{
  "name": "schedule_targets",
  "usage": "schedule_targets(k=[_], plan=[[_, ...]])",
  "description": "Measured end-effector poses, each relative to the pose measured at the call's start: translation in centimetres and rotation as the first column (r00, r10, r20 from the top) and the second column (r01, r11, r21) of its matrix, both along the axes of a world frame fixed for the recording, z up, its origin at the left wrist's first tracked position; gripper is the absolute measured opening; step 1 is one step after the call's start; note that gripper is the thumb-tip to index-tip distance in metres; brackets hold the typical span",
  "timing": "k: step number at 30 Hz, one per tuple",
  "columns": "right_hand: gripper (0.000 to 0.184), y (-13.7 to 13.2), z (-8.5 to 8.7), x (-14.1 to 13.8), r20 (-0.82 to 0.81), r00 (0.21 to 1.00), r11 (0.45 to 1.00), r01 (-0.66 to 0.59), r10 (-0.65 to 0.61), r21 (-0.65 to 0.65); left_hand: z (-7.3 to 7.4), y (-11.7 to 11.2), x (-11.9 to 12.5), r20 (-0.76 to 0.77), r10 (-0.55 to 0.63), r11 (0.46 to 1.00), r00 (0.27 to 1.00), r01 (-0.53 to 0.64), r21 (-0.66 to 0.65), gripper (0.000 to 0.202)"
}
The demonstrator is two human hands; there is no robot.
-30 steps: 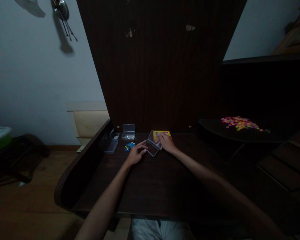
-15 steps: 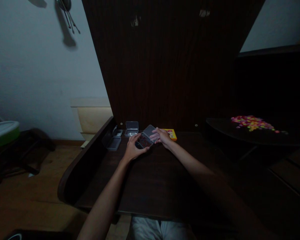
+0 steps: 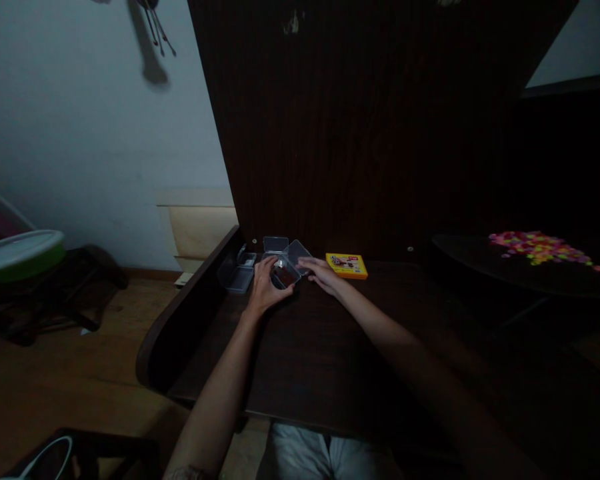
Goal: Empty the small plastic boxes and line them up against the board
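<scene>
A small clear plastic box [image 3: 286, 273] with its hinged lid [image 3: 297, 251] raised is in my left hand [image 3: 265, 288], fingers on the far side and thumb on the near side. My right hand [image 3: 321, 272] is at the box's right side, its fingers stretched out at the lid's lower edge. Whether anything lies inside the box is too dark to tell. Close behind it stands another open clear box [image 3: 275, 245]. More clear boxes, one an open case [image 3: 240, 280], lie to the left by the side panel.
A yellow flat box [image 3: 347, 265] lies right of my hands on the dark table [image 3: 320, 360]. A raised side panel [image 3: 190, 313] borders the left edge, and a tall dark board [image 3: 350, 133] the back. Colourful small pieces [image 3: 545, 247] are heaped on a surface at the right.
The view has turned slightly left, so the scene sits further right. The held box has moved left, nearer the open box behind. My right hand has uncovered more of the yellow box.
</scene>
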State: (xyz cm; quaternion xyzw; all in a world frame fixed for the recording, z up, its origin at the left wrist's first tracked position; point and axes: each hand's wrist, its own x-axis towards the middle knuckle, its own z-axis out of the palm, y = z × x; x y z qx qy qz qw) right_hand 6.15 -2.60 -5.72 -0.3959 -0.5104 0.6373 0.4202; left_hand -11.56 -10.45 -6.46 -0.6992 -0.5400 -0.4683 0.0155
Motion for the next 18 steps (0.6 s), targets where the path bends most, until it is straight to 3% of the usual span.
schedule_targets(k=[7,14,18], plan=[[0.015,-0.3,-0.3,-1.1,0.002,0.992,0.992,-0.124,0.125,-0.034,-0.5,0.6,-0.2,0.017,-0.018,1.000,1.000,0.018,0.017,0.075],[0.021,-0.7,-0.4,-2.2,-0.041,0.999,0.998,-0.001,0.004,0.061,-1.0,0.9,-0.6,0.033,-0.045,0.999,0.998,0.045,-0.011,0.074],[0.024,-0.7,-0.5,-3.4,-0.039,0.997,0.988,0.073,-0.068,0.138,-1.5,1.3,-0.7,0.111,-0.022,0.999,0.994,0.026,-0.037,0.085]])
